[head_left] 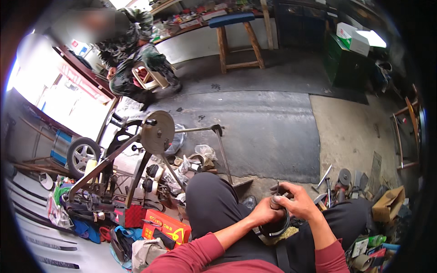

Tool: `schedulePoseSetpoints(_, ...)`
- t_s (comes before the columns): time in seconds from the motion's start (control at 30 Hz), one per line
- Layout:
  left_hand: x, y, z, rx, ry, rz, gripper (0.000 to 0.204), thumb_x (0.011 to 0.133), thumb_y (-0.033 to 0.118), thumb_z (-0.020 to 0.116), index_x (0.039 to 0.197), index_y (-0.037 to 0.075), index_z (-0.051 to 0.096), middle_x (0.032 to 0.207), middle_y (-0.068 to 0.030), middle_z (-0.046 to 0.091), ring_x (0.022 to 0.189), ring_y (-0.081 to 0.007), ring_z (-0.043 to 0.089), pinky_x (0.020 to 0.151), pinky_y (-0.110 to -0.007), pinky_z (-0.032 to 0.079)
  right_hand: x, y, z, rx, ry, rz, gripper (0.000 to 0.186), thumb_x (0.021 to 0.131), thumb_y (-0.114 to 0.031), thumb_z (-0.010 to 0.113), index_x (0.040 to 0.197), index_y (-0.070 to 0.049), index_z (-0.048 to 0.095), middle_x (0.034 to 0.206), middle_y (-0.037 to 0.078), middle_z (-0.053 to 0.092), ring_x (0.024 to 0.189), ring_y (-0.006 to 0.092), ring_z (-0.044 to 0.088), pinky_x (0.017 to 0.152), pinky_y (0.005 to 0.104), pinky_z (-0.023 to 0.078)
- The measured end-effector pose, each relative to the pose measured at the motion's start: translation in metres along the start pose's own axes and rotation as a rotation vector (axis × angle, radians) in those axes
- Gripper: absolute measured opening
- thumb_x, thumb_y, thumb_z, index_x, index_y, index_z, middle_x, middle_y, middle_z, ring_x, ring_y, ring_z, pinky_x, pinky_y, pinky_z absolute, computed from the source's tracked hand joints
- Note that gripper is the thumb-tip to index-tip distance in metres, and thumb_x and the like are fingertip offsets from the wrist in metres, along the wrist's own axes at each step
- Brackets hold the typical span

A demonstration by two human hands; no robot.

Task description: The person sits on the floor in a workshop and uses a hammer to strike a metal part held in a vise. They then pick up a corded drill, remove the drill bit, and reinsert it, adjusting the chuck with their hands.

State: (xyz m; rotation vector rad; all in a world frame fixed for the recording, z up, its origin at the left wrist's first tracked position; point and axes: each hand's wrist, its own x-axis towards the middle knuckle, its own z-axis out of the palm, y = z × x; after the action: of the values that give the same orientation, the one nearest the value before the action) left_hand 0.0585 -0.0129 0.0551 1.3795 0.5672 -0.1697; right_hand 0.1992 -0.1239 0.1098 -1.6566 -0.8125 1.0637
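My left hand (267, 212) and my right hand (295, 200) are close together over my lap, fingers curled and closed. Between and below them is a black thing with a rounded, glossy edge (275, 231); my hands cover much of it, and its kind does not show. The left fingers grip its upper part. My right fingers pinch at the same spot, where a small dark tip sticks up. Yellowish, rough material (287, 233) lies under the black thing, on my lap.
A hand-cranked machine with a large wheel (157, 132) stands front left, by a red box (166, 227) and bags. Tools, including a hammer (328, 191), and a cardboard box (388, 204) lie right. A person in camouflage (136, 59) sits far left; a blue-topped stool (232, 19) stands behind.
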Motion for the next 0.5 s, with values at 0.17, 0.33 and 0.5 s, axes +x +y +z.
schedulePoseSetpoints(0.17, 0.003, -0.008, 0.000, 0.070, -0.008, 0.012, 0.017, 0.084, 0.015, 0.072, 0.096, 0.004, 0.069, 0.084, -0.0010, 0.068, 0.080, -0.0108, 0.062, 0.072, -0.032, 0.051, 0.003, 0.004, 0.001, 0.029, 0.121, -0.051, 0.014, 0.093, -0.009, 0.070, 0.099, 0.003, 0.069, 0.085, 0.005, 0.069, 0.081, 0.0102, 0.061, 0.073, 0.0288, 0.050)
schedulePoseSetpoints(0.33, 0.004, -0.009, 0.002, 0.029, -0.015, 0.061, 0.017, 0.082, 0.015, 0.071, 0.096, 0.004, 0.069, 0.085, -0.0014, 0.068, 0.080, -0.0112, 0.061, 0.073, -0.033, 0.051, 0.005, 0.010, 0.007, 0.068, 0.162, -0.079, 0.009, 0.090, -0.006, 0.072, 0.092, 0.003, 0.069, 0.075, 0.002, 0.066, 0.072, 0.0085, 0.058, 0.065, 0.0282, 0.047)
schedulePoseSetpoints(0.5, -0.001, -0.002, 0.005, 0.072, 0.024, 0.076, 0.012, 0.082, 0.014, 0.069, 0.087, 0.004, 0.067, 0.081, -0.0013, 0.067, 0.078, -0.0117, 0.061, 0.072, -0.034, 0.051, 0.003, 0.008, 0.014, 0.156, 0.202, -0.071, 0.006, 0.091, -0.003, 0.070, 0.090, 0.002, 0.070, 0.076, 0.003, 0.070, 0.073, 0.0085, 0.064, 0.067, 0.0262, 0.050)
